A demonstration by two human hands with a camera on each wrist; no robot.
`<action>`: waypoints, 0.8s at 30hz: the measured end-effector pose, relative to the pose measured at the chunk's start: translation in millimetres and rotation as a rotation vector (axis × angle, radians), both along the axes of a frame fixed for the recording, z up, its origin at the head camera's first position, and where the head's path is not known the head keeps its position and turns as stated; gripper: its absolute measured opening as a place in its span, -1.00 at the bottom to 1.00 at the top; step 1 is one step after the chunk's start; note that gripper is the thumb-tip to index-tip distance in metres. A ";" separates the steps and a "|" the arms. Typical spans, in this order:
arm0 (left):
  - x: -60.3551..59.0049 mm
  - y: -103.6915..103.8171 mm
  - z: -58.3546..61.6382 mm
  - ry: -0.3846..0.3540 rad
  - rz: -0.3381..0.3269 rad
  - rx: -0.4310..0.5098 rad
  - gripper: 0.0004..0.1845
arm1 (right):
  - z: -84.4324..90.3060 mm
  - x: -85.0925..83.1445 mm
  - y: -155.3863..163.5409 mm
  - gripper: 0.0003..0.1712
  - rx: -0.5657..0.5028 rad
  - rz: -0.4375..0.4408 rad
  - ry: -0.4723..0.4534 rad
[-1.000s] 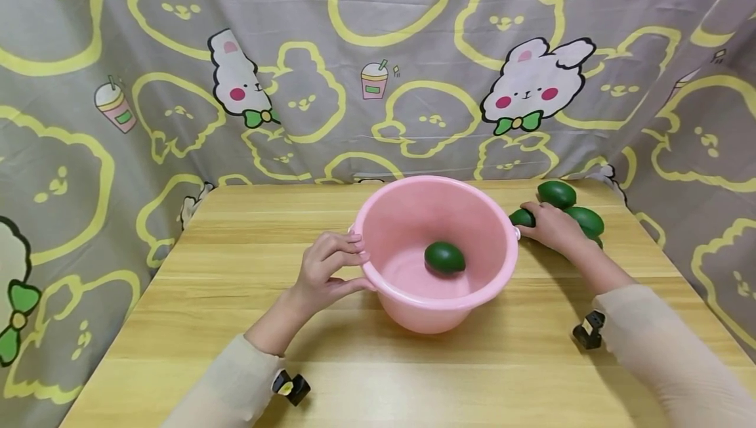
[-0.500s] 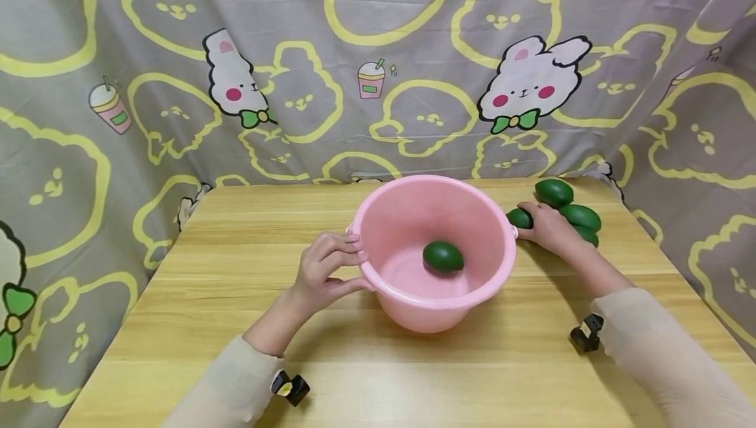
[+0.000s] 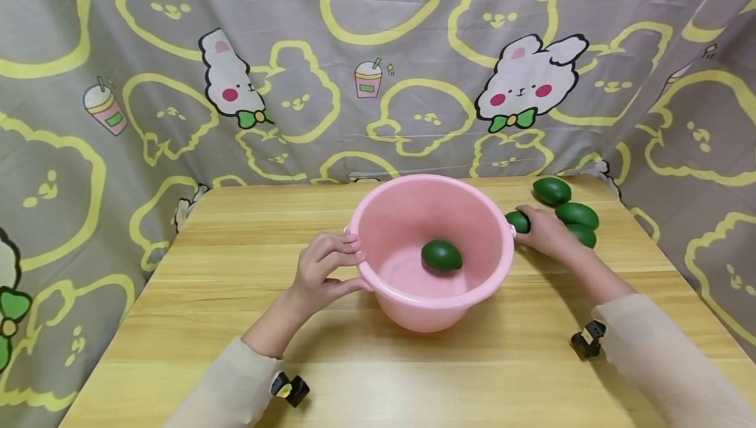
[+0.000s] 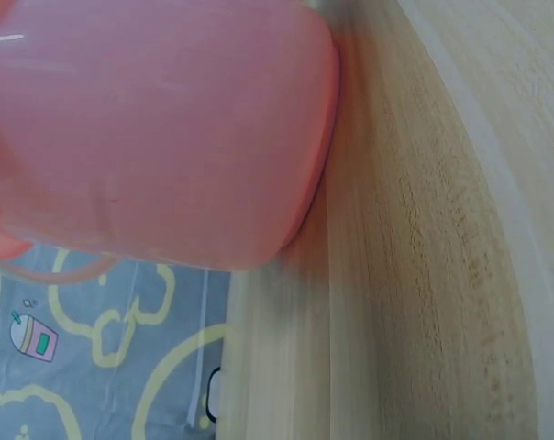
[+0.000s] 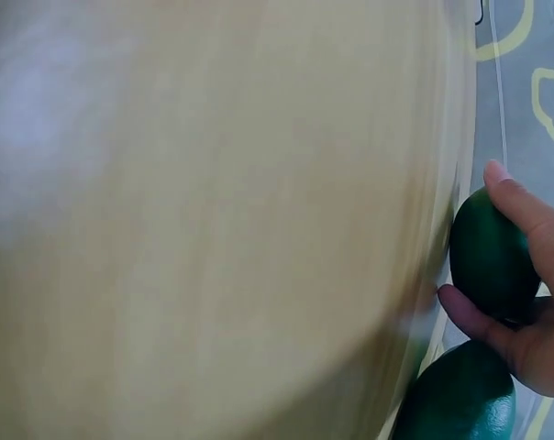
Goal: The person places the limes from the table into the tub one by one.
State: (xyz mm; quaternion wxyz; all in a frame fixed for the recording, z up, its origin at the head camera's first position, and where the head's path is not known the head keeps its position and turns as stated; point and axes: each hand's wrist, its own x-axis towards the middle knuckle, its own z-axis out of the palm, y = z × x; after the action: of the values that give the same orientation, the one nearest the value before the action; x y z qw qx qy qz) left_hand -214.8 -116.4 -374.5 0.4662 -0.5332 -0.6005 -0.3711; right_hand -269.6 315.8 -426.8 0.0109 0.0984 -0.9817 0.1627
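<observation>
A pink bucket (image 3: 422, 315) stands upright on the wooden table, with one dark green oval fruit (image 3: 441, 255), avocado-like, lying at its bottom. The left hand (image 3: 326, 267) holds the bucket's left rim, fingertips at the rim and thumb lower down on it. That hand is out of the left wrist view, which shows the bucket's outer wall (image 4: 167, 128). Just right of the bucket, the right hand (image 3: 546, 232) grips another such fruit (image 5: 493, 257) between thumb and fingers. Further fruits (image 3: 577, 216) lie close behind that hand; one (image 5: 460, 394) appears below it in the right wrist view.
The wooden table (image 3: 248, 283) runs back to a grey curtain (image 3: 295, 100) with yellow cartoon outlines, which also hangs at both sides. The bucket's white handle joint (image 3: 511, 231) sits near the gripped fruit.
The right hand, with its fruit, has shifted slightly toward the near side, uncovering more of the fruit beside it. The left hand keeps its place on the rim. The head view has drifted slightly.
</observation>
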 end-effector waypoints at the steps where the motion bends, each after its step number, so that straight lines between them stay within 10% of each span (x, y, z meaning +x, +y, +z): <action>1: 0.0 0.2 0.0 0.001 0.000 0.000 -0.54 | -0.1 0.3 -0.1 -0.22 0.004 -0.003 -0.003; 24: -0.3 1.0 -0.8 0.009 0.002 0.010 -0.54 | -0.4 19.5 -1.2 -0.40 -0.058 0.068 0.040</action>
State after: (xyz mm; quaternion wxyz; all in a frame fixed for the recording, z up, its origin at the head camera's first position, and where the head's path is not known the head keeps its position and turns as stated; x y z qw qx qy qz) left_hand -215.1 -115.4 -375.3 0.4720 -0.5319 -0.5971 -0.3712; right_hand -250.1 314.6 -427.1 0.0278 0.1344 -0.9723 0.1893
